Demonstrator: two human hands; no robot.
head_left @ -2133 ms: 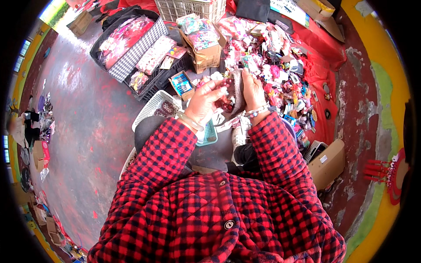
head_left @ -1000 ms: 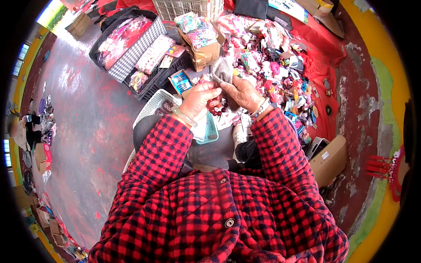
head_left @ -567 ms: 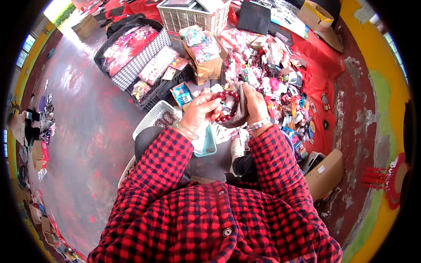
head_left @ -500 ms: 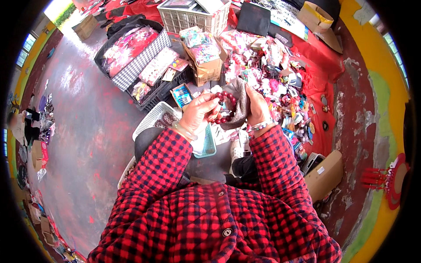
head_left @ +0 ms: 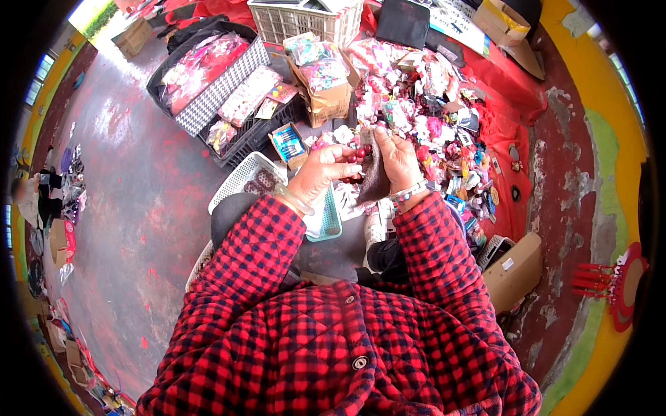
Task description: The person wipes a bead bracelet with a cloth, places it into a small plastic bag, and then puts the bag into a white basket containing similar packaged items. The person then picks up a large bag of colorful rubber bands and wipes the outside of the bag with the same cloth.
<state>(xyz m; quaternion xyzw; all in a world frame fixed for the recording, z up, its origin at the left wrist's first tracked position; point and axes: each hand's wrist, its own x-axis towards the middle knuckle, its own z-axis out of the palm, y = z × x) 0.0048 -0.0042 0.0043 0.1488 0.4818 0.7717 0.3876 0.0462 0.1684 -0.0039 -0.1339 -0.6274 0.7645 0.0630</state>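
Dark red beads of a bracelet (head_left: 356, 157) show between the fingers of my left hand (head_left: 319, 171), which is closed on it. My right hand (head_left: 400, 163) grips a grey-brown cloth (head_left: 375, 182) that hangs down beside the beads and touches them. Part of the bracelet is hidden by the cloth and fingers. Below my left hand stand a white plastic basket (head_left: 227, 187), with dark beaded things in it, and a light teal basket (head_left: 338, 225) with something white inside. A small box of blue packets (head_left: 288, 142) lies just beyond my left hand.
A heap of hair ornaments and trinkets (head_left: 433, 128) spreads over red cloth (head_left: 510, 139) ahead and right. Further off stand a cardboard box (head_left: 327, 104), a black crate (head_left: 239, 149), a houndstooth-patterned bin (head_left: 222, 87) and a beige crate (head_left: 305, 24). Another cardboard box (head_left: 517, 274) leans at the right.
The cloth, spread around the bracelet earlier, is now folded narrower and hangs from my right hand. My hands have drawn closer together, and less of the bracelet shows.
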